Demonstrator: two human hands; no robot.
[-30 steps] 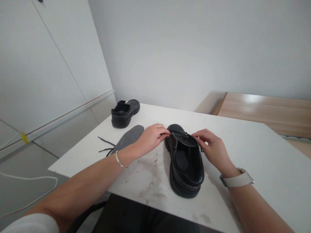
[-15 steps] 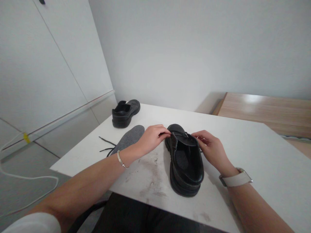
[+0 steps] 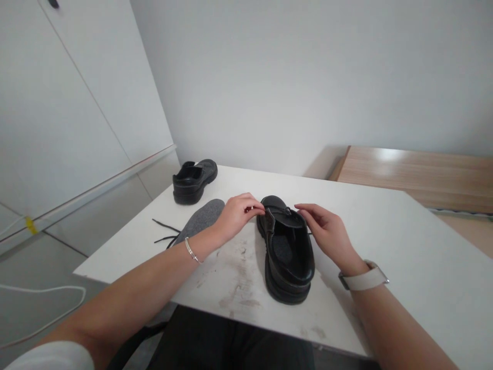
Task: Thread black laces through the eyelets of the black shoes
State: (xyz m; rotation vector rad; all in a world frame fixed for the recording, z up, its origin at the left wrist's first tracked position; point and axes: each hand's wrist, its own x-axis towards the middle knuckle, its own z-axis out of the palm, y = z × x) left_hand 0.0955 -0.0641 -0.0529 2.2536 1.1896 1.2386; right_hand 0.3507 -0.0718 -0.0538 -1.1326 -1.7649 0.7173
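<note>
A black leather shoe (image 3: 287,257) stands on the white table (image 3: 385,241), its heel toward me. My left hand (image 3: 239,216) is at the shoe's left front, thumb and fingers pinched on a thin black lace end. My right hand (image 3: 325,231) is at the shoe's right front, fingers curled together on the other end of the lace. A bracelet is on my left wrist and a white-strapped watch (image 3: 364,280) on my right.
A second black shoe (image 3: 192,181) sits at the table's far left corner. A grey insole (image 3: 202,218) and a loose black lace (image 3: 165,234) lie left of my left hand. Scuff marks stain the near table edge. A wooden surface (image 3: 416,172) lies beyond.
Both hands stay pinched at the front of the shoe, with small finger movements on the lace. The camera has shifted slightly, so everything sits a little further left.
</note>
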